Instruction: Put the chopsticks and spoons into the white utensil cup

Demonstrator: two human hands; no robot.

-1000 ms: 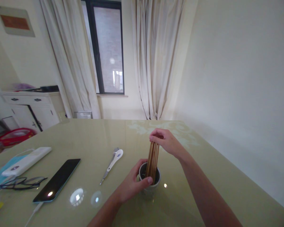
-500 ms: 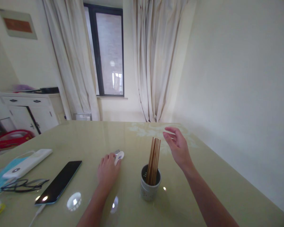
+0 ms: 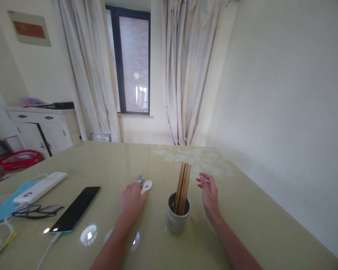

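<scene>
My left hand [image 3: 132, 200] is closed over the handles of two spoons, low on the table. One is a white ceramic spoon [image 3: 148, 185] with a small dark mark in its bowl; beside it the bowl of a metal spoon [image 3: 140, 179] pokes out past my fingers. To the right stands a grey perforated cup [image 3: 177, 223], upright, with several wooden chopsticks [image 3: 183, 189] in it. Just right of the chopsticks, my right hand [image 3: 208, 193] is held empty with fingers loosely bent and apart, touching nothing.
On the left lie a black phone [image 3: 76, 210] with a white cable, folded eyeglasses [image 3: 38, 211], a white power bank [image 3: 42, 187] and a blue face mask [image 3: 15, 200]. The glossy table [image 3: 115, 159] reaches toward a curtained window, with a wall along its right.
My right hand has come down and nearer to me, its fingers drawing closer together. The left hand stays on the spoons, and more of the metal spoon's bowl shows. The view has shifted slightly.
</scene>
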